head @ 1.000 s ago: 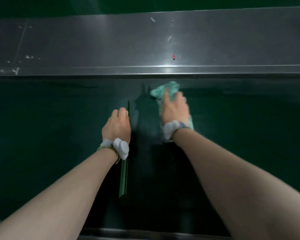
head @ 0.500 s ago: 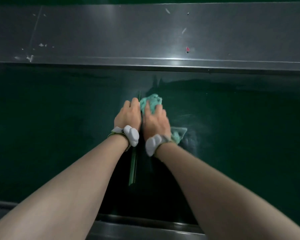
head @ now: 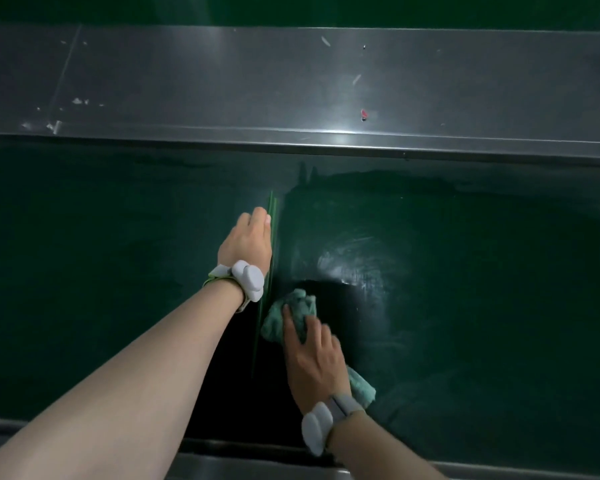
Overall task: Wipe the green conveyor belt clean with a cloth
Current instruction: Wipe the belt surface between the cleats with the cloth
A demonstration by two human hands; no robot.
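My right hand [head: 314, 358] lies flat, palm down, fingers spread over the teal cloth [head: 291, 318], pressing it onto the green conveyor belt [head: 465, 289] near the belt's near edge. The cloth is bunched up: a crumpled part sticks out past my fingertips on the far side, and another corner shows at the right of my wrist. My left hand [head: 248, 242] rests farther away and to the left, fingers together and mostly straight, its edge laid against a thin upright green strip [head: 272, 223] that runs from near to far across the belt; it grips nothing that I can see. The cloth sits just right of that strip, touching or almost touching it. Both wrists carry a white band [head: 246, 277]. Right of the strip the belt shows a lighter, smeared, shiny patch [head: 354, 261]. Beyond the belt runs a steel ledge [head: 291, 91], scuffed, with a small red spot [head: 363, 114] on it.
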